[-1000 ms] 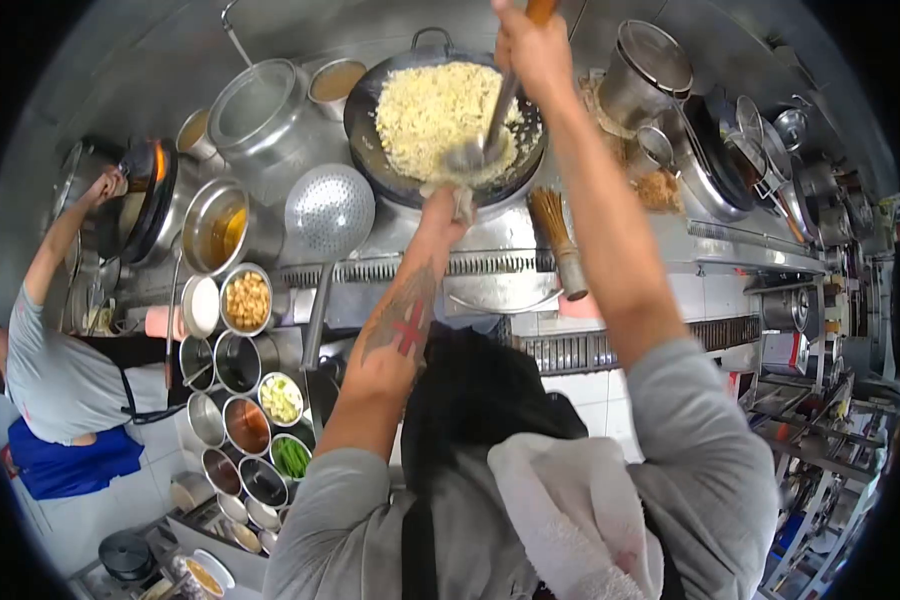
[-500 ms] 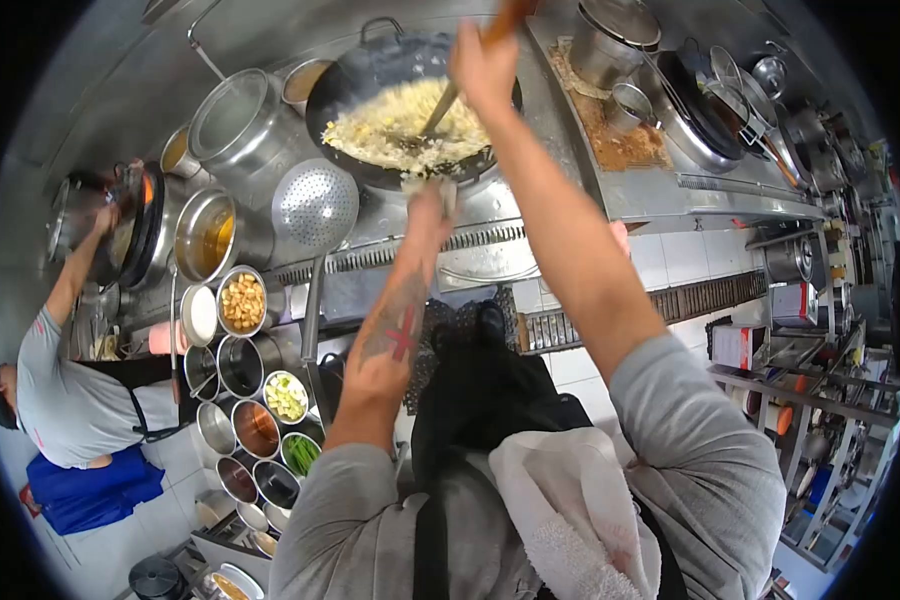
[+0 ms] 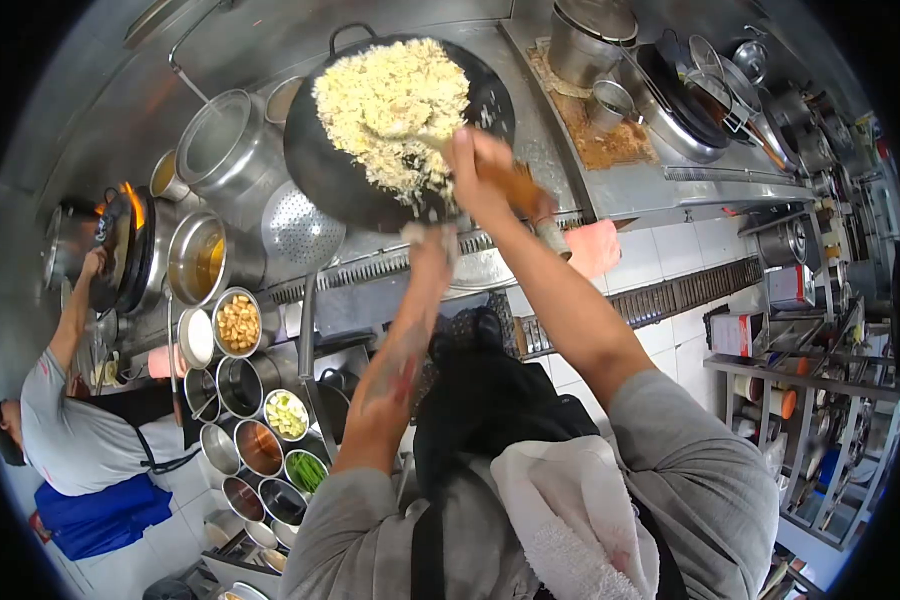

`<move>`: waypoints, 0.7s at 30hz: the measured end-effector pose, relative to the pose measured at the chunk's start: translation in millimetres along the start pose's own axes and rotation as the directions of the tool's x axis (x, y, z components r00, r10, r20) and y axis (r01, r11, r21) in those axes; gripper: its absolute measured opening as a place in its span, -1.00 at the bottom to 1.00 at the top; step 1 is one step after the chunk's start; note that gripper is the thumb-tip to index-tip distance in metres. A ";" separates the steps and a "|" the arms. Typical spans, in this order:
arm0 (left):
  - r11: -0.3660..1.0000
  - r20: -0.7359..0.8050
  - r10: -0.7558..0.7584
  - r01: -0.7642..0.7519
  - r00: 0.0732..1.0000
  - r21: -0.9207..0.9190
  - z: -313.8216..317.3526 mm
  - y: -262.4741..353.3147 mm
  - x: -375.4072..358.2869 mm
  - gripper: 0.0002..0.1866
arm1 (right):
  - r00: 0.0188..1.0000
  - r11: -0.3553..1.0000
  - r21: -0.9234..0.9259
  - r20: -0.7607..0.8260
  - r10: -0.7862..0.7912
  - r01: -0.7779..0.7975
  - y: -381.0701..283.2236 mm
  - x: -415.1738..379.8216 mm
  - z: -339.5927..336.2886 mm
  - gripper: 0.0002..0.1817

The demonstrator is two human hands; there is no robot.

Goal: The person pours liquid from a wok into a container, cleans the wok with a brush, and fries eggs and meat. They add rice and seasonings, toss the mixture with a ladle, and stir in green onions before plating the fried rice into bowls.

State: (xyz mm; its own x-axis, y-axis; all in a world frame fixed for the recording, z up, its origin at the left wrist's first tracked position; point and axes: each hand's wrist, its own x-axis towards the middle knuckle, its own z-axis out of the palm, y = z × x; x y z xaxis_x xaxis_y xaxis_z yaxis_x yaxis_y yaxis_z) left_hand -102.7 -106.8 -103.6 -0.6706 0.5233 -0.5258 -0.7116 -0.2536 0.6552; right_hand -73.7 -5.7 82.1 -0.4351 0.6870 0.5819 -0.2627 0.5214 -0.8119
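Fried rice (image 3: pixel 395 95) lies spread across the far side of a black wok (image 3: pixel 320 180), which is tipped up over the stove. My left hand (image 3: pixel 433 255) is closed at the wok's near edge with a pale cloth (image 3: pixel 415 234) in its grip; the wok's near handle is hidden there. Gripped in my right hand (image 3: pixel 482 175) is a ladle, its wooden handle (image 3: pixel 520 188) pointing to the lower right. Rice partly covers the ladle's head. A perforated strainer (image 3: pixel 305 225) rests left of the wok.
Left stand a pot of oil (image 3: pixel 195 262), a bowl of golden cubes (image 3: pixel 239 322) and several ingredient pots. A co-worker (image 3: pixel 95 430) reaches to another wok (image 3: pixel 115 245) beside flames (image 3: pixel 134 205). Stacked pans (image 3: pixel 685 110) and a stockpot (image 3: pixel 578 45) occupy the right counter.
The wok has tilted up and shifted left, and the rice has gathered toward its far side. My right hand has come down and nearer, swinging the ladle's handle from upper right to lower right.
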 end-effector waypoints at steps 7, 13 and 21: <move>0.957 0.164 -0.030 0.075 0.986 -0.279 52.8 95.8 -38.8 -0.85 | 0.988 0.989 -0.011 -0.048 0.148 -0.148 -82.8 107.7 21.8 -0.49; 0.988 -0.072 0.091 -0.100 0.993 -0.122 6.3 -4.3 -20.3 -0.92 | 0.996 0.986 -0.146 0.049 -0.077 0.083 -8.6 -16.9 -2.9 -0.58; 0.955 -0.017 -0.047 0.040 0.999 -0.293 81.8 97.0 -33.8 -0.90 | 0.991 0.995 -0.001 -0.091 0.098 -0.099 -34.2 128.5 55.1 -0.50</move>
State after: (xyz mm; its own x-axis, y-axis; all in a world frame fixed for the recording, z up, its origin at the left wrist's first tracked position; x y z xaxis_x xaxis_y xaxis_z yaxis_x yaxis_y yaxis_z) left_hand -131.9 -82.6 22.1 -0.6400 0.5210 -0.5647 -0.7679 -0.4600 0.4458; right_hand -168.1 36.8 182.1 -0.3784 0.7782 0.5013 -0.2179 0.4514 -0.8653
